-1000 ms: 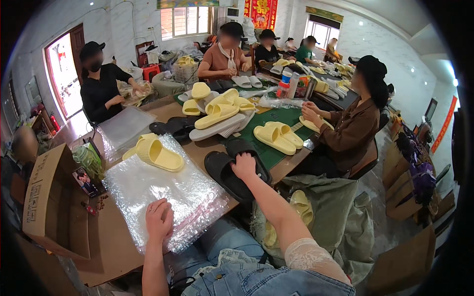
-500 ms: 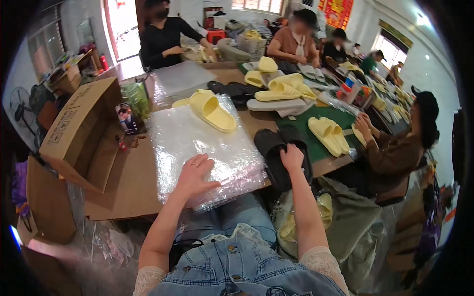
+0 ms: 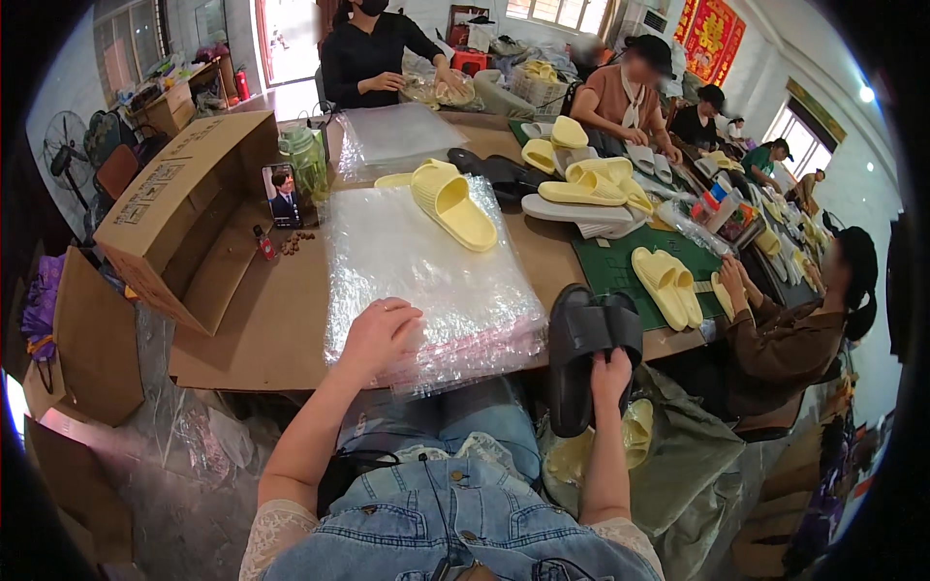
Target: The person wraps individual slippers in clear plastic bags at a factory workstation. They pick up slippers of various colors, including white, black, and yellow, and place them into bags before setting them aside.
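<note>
My right hand (image 3: 610, 376) is closed on a pair of black slide slippers (image 3: 572, 373), gripping them near the straps. They hang together at the table's front edge, right of a stack of clear plastic bags (image 3: 426, 281). On the front part of that stack rests my left hand (image 3: 378, 339), fingers loosely extended and slightly bent, with nothing visible in it. A pair of pale yellow slippers (image 3: 455, 208) lies on the far part of the bags, one mostly hidden behind the other.
An open cardboard box (image 3: 184, 223) lies on its side at the left, with a phone (image 3: 283, 197) and a green jar (image 3: 303, 160) nearby. More yellow slippers (image 3: 666, 289) and grey ones are heaped to the right. Co-workers sit around the table; a sack (image 3: 678, 455) stands below my right arm.
The black slippers have moved right and tilted up, lifted in my right hand. My left hand's fingers have drawn closer together on the bags. The view has shifted slightly.
</note>
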### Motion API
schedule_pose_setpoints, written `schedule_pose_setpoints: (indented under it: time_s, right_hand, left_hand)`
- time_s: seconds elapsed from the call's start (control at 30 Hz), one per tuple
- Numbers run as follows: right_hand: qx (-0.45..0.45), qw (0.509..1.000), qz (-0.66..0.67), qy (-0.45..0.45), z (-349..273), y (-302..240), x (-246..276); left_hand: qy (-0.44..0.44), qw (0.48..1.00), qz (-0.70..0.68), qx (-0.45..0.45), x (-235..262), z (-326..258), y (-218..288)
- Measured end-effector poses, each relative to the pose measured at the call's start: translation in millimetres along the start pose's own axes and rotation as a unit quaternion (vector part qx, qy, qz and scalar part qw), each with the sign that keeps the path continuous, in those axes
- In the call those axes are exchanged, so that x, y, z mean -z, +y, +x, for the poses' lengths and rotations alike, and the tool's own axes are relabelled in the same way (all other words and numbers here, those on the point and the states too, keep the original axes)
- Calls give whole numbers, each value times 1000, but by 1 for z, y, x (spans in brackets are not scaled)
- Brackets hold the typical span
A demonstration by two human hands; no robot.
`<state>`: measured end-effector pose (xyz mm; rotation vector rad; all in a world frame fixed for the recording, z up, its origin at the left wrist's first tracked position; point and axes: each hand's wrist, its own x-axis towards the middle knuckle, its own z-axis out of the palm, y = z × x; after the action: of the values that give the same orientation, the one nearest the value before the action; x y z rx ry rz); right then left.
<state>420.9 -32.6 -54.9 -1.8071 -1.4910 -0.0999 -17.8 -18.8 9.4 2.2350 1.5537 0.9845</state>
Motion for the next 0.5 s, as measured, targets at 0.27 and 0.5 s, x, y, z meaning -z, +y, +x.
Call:
schedule_pose_setpoints:
  time_s: [0.27,0.5]
  right_hand:
    - [208,965,117,-105,-16,-79,51]
    - [335,879,44,-335,-29,-156,47]
  left_hand:
    - [75,996,-48,19,-3,14,22]
    - [28,999,-40,3,1,22,42]
